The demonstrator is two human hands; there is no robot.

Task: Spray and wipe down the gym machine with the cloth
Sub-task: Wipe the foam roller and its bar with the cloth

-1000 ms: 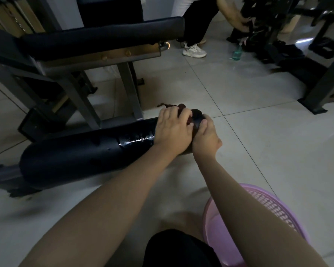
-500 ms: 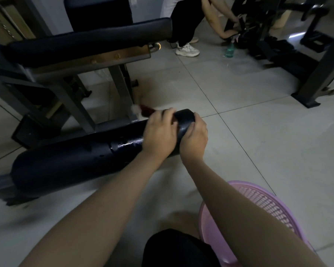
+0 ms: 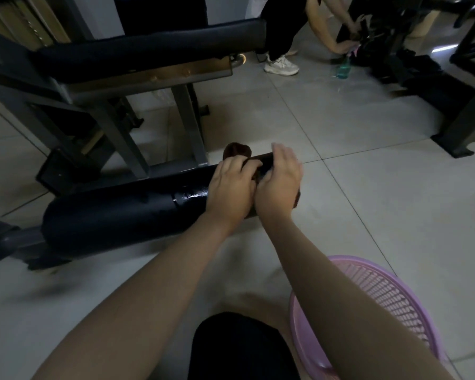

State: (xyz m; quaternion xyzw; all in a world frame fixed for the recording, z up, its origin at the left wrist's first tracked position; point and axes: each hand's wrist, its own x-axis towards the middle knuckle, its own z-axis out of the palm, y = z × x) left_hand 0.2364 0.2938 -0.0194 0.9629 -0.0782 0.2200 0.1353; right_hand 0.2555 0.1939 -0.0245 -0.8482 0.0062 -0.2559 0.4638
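Note:
A long black padded roller (image 3: pixel 115 215) of the gym machine lies low over the tiled floor, with a wet shine near its right end. A dark brown cloth (image 3: pixel 237 152) is bunched over that end. My left hand (image 3: pixel 231 187) lies on top of the roller with its fingers curled into the cloth. My right hand (image 3: pixel 280 185) covers the roller's end cap beside it, fingers curved over the cloth; part of the cloth hangs below that hand. The cloth between my hands is mostly hidden.
The machine's grey steel frame (image 3: pixel 187 116) and padded bench (image 3: pixel 148 53) stand behind the roller. A pink plastic basket (image 3: pixel 390 292) sits at my right. Another person (image 3: pixel 283 28) bends over equipment at the back, near a green spray bottle (image 3: pixel 343 68). A black post base (image 3: pixel 455 144) stands right.
My right hand has risen from the side of the roller's end to over it. The cloth now bulges up behind my left hand. The view shifted slightly.

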